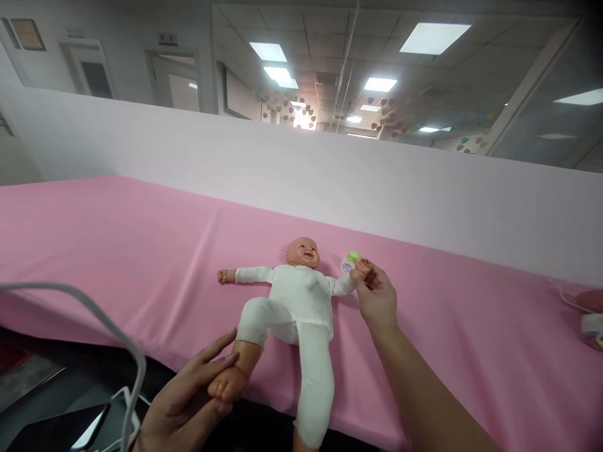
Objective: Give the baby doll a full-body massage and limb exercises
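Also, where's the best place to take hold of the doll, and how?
Grip the doll by its torso, likely best from both sides just below the armpits: it lies on its back, arms spread wide, leaving its flanks reachable. The left hand, on its foot, and right hand, on its wrist, would let go first.

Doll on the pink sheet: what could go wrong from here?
Slide-off: the doll has its legs at the near edge of the pink sheet; a tug by the left hand on its foot might drag it down.
Knock: the right hand could nudge the green-topped item close by.
Snag: the white cable near the left wrist might catch.
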{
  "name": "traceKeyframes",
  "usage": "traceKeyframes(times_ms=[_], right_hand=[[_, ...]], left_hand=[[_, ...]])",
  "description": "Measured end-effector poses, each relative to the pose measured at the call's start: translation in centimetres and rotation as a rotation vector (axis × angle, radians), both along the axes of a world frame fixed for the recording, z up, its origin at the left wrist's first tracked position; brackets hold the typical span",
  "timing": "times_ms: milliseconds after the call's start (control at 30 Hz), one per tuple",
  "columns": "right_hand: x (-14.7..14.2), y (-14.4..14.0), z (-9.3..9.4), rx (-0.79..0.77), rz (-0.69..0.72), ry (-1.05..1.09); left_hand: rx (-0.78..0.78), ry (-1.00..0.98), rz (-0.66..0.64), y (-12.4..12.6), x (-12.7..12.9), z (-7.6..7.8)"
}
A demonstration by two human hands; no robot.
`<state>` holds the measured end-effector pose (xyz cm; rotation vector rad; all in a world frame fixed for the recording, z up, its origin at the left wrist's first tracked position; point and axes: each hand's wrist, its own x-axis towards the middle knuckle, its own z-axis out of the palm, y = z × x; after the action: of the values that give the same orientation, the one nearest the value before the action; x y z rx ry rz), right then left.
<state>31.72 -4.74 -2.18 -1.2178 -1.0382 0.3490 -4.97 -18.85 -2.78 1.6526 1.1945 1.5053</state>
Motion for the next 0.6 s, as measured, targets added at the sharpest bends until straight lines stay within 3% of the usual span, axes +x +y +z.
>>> traceKeyframes(times_ms=[133,300,467,600], right_hand=[[-3.1,-1.2,0.6,0.090,0.086,-0.463],[-4.9,-1.9,0.6,0.224,0.236,-0.932],[-5.6,-2.1,0.6,0.240,0.339,-1.088],[-5.0,-1.8,0.3,0.207,0.318,-0.997]], left_hand=[[0.073,0.048,-0.203,1.7,1.7,1.5],[0.145,0.143,-0.302,4.6,3.7,2.5],[0.143,0.156,-0.352,6.8,4.9,3.0],[0.093,0.151,-0.416,6.5,4.7,3.4]])
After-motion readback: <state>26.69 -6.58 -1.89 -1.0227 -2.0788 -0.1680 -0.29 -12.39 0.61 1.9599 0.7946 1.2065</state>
